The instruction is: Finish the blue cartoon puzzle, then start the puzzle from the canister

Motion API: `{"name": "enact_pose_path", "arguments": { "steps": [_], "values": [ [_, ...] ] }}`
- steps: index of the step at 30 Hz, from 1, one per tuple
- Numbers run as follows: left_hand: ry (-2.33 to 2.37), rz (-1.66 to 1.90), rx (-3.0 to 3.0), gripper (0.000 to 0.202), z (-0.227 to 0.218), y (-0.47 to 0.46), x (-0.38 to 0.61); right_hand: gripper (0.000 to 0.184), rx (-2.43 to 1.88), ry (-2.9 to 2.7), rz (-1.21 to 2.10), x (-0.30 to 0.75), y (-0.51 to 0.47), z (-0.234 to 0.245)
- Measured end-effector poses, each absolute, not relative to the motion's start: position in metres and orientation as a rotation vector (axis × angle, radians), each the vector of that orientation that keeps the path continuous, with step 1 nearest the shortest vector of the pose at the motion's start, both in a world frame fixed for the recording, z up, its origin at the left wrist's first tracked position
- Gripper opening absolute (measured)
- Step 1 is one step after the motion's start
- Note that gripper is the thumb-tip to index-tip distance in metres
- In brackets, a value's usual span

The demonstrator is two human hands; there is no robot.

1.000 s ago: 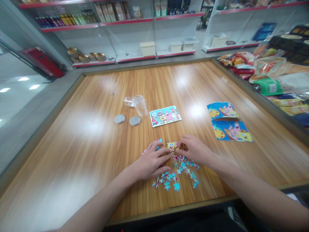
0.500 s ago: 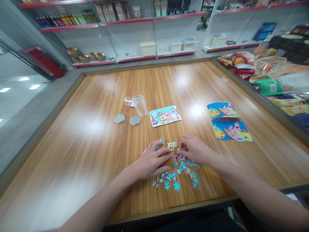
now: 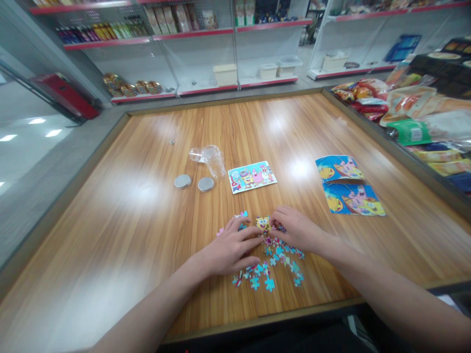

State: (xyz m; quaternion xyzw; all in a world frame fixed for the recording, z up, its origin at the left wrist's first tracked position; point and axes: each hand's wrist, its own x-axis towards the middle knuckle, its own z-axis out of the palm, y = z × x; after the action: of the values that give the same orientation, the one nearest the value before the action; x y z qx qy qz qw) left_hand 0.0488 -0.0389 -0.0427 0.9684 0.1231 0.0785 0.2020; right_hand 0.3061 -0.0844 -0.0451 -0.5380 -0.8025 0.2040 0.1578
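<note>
A small joined patch of jigsaw puzzle (image 3: 262,224) with a yellow cartoon face lies between my hands. My left hand (image 3: 235,246) rests over loose pieces with its fingers apart, fingertips just below the patch. At the patch's right edge, my right hand (image 3: 290,226) has its fingers bent together on a jigsaw piece, mostly hidden by them. Loose jigsaw pieces (image 3: 270,284), many light blue, are scattered below and between the hands. Beyond them lies a cartoon picture card (image 3: 252,177) showing several characters.
Two silver lids (image 3: 205,184) and clear plastic containers (image 3: 213,159) lie left of the card. Two blue cartoon sheets (image 3: 353,198) are at the right. Packaged snacks (image 3: 408,130) border the wooden table (image 3: 110,220), with shelves (image 3: 198,59) behind.
My right hand has moved slightly left, up against the joined patch. The patch sits a touch further right and nearer to me. My left hand is almost where it was.
</note>
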Motion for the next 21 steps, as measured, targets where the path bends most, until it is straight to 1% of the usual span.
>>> {"name": "enact_pose_path", "arguments": {
  "steps": [9,16,21],
  "values": [
    [0.31,0.252,2.69,0.048,-0.0422,-0.0397,0.0494,0.007,-1.532,-2.296,0.576,0.3053,-0.0846,-0.046],
    [0.322,0.197,2.689,0.049,-0.0419,-0.04,0.0492,0.009,-1.528,-2.301,0.574,0.3056,-0.0854,-0.0461],
    [0.315,0.214,2.688,0.047,-0.0426,-0.0394,0.0496,0.008,-1.534,-2.306,0.581,0.3064,-0.0855,-0.0466]
  ]
}}
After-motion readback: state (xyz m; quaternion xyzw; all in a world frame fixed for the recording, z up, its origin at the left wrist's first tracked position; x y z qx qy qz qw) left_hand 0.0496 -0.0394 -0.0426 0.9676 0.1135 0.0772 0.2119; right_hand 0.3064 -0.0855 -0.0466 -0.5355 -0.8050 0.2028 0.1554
